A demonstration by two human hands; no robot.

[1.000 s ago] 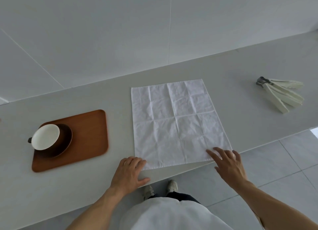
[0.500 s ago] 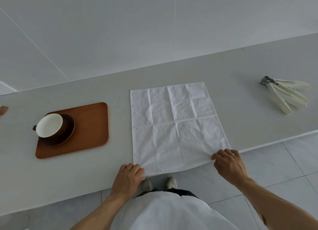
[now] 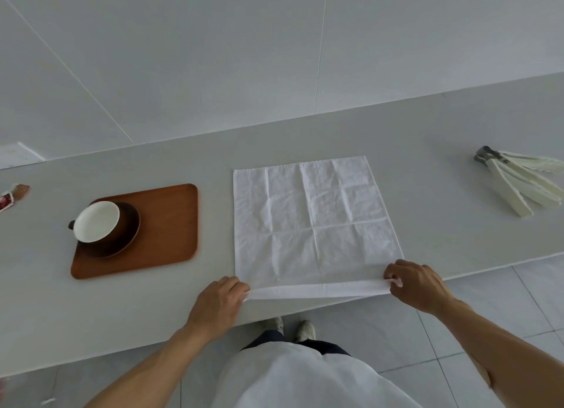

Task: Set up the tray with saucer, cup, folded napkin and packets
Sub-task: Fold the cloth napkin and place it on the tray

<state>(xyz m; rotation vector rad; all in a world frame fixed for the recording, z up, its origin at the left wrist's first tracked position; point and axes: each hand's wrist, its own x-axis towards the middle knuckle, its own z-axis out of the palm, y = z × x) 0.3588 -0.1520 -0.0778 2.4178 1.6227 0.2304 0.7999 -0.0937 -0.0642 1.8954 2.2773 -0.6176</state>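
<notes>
Both hands, left hand and right hand, pinch the one napkin at the bench front edge; one tray carries one saucer and one cup; packets lie toward the right end.

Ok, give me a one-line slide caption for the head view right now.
Both hands, left and right, pinch the white napkin's near edge, lifting it to fold, beside the wooden tray.

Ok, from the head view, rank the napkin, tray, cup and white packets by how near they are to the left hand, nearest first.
1. Napkin: its near corner is pinched in the left hand.
2. Tray: on the counter, to the left.
3. Cup: on the tray's far left side.
4. Packets: far right.
</notes>
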